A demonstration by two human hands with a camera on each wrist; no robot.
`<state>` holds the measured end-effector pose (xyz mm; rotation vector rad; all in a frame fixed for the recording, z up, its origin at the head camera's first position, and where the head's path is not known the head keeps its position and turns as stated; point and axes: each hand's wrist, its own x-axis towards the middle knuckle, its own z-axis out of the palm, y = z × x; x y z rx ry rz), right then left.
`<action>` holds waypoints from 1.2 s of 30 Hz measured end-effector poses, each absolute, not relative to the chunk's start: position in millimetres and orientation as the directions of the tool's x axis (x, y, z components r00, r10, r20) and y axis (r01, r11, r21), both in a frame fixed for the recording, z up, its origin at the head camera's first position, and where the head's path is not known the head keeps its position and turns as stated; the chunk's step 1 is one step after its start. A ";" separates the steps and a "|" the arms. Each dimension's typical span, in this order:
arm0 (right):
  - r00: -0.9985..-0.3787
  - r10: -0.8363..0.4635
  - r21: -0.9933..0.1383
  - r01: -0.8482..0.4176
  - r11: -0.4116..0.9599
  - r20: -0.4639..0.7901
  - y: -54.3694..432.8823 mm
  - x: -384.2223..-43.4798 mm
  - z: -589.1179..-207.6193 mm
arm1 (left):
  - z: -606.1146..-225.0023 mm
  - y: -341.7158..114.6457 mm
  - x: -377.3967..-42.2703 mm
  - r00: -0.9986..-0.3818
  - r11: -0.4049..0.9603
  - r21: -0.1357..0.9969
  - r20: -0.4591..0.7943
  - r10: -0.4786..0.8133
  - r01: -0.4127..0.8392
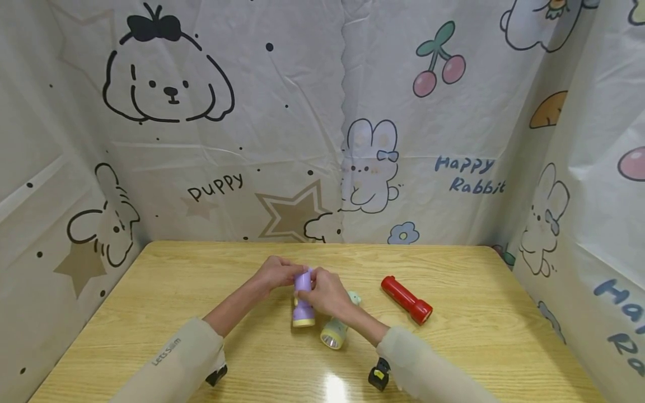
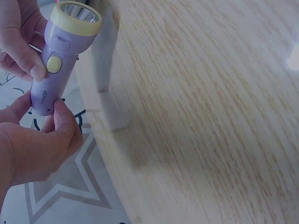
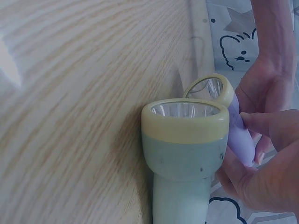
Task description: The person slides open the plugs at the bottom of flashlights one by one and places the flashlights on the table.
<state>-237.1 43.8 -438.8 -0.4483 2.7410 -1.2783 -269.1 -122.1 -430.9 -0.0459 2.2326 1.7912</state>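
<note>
A purple flashlight [image 1: 303,311] with a pale yellow head ring is held between both hands above the table, its lens end toward the person. My left hand [image 2: 44,147] pinches its tail end between thumb and fingers, as the left wrist view shows. Higher on the barrel, near the yellow switch [image 2: 54,65], my right hand [image 1: 326,292] grips it. Beside the right hand, a pale green flashlight [image 3: 184,154] with a yellow ring lies on the table, partly hidden under the right wrist in the head view.
A red flashlight [image 1: 406,299] lies at an angle on the right of the wooden table [image 1: 201,266]. Printed cloth [image 1: 282,140] hangs behind the table and along both sides. A black wrist camera [image 1: 379,376] sits under the right sleeve.
</note>
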 end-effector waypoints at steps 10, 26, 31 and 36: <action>-0.951 -0.304 -0.758 -0.232 0.610 0.046 42.7 -238.3 -440.2 | -432.5 -122.9 -270.4 -0.961 0.247 0.949 -0.234 0.144 -0.194; -0.944 -0.327 -0.755 -0.251 0.606 0.052 41.7 -239.6 -440.6 | -435.1 -123.7 -274.1 -0.963 0.255 0.946 -0.239 0.126 -0.202; -0.943 -0.328 -0.751 -0.252 0.610 0.051 40.5 -239.9 -440.9 | -435.6 -124.2 -274.1 -0.963 0.258 0.945 -0.239 0.121 -0.202; -0.940 -0.338 -0.739 -0.264 0.620 0.052 39.1 -240.2 -441.3 | -436.1 -124.7 -274.7 -0.965 0.259 0.946 -0.232 0.125 -0.194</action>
